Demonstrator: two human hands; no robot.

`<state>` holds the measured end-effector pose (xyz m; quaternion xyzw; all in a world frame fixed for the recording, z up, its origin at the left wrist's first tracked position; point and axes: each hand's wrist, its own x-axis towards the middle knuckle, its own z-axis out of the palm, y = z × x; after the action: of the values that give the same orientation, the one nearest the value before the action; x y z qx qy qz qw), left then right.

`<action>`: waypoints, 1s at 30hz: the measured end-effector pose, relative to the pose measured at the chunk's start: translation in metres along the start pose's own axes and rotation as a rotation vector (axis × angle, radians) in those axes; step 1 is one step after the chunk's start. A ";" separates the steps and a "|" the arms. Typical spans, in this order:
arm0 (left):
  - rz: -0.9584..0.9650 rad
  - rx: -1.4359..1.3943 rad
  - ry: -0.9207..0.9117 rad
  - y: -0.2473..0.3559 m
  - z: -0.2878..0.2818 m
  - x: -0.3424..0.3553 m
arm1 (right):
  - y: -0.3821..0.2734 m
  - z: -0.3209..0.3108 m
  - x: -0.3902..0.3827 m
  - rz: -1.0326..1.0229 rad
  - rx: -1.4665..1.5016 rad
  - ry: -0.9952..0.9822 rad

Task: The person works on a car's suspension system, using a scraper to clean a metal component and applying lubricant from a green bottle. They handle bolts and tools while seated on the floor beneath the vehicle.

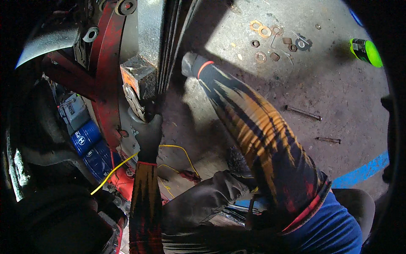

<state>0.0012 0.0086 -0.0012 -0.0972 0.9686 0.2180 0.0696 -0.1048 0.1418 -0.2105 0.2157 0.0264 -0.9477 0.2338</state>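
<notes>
My left hand (146, 129), in a dark glove, is closed around locking pliers (133, 100). The jaws of the pliers reach up against a worn block (141, 78) with an orange-brown face, at the lower end of a grey metal beam (151, 29). Dark, thin parallel strips (172, 38) run along the beam's right side. To the right of these strips is my right hand (189, 64), in a grey glove with an orange-red cuff edge. Its fingers are turned away and in shadow, so their grip is hidden.
Rusty washers (264, 31) and nuts (255, 43) lie scattered on the concrete. Two long bolts (303, 112) rest at right, below a green bottle (367, 52). Red metal arms (105, 80), blue drums (86, 137) and a yellow hose (114, 171) are at left.
</notes>
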 end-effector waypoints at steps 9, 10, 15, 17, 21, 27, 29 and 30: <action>0.065 0.033 0.055 0.002 0.000 0.002 | -0.043 -0.024 -0.084 0.208 -0.110 -0.188; 0.099 0.034 0.030 -0.001 0.000 0.005 | -0.064 -0.023 -0.081 0.158 -0.064 -0.254; 0.034 -0.117 -0.010 -0.010 0.002 0.002 | -0.091 0.008 -0.030 -0.094 0.175 -0.101; 0.036 -0.087 0.014 -0.010 0.004 0.000 | -0.070 0.017 -0.019 -0.115 0.166 -0.029; -0.006 -0.115 0.108 -0.008 0.007 -0.002 | -0.031 0.019 -0.009 -0.114 0.078 0.046; 0.023 -0.079 0.064 -0.014 0.004 0.000 | 0.010 0.008 -0.015 -0.042 -0.083 0.101; -0.006 0.007 0.050 -0.015 0.003 0.001 | 0.016 0.007 -0.036 0.014 -0.146 0.103; -0.015 -0.029 0.043 -0.015 0.002 0.002 | 0.013 0.006 -0.050 0.050 -0.179 0.099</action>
<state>0.0033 -0.0042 -0.0095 -0.1101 0.9658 0.2294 0.0487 -0.0613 0.1513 -0.1834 0.2411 0.1172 -0.9236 0.2740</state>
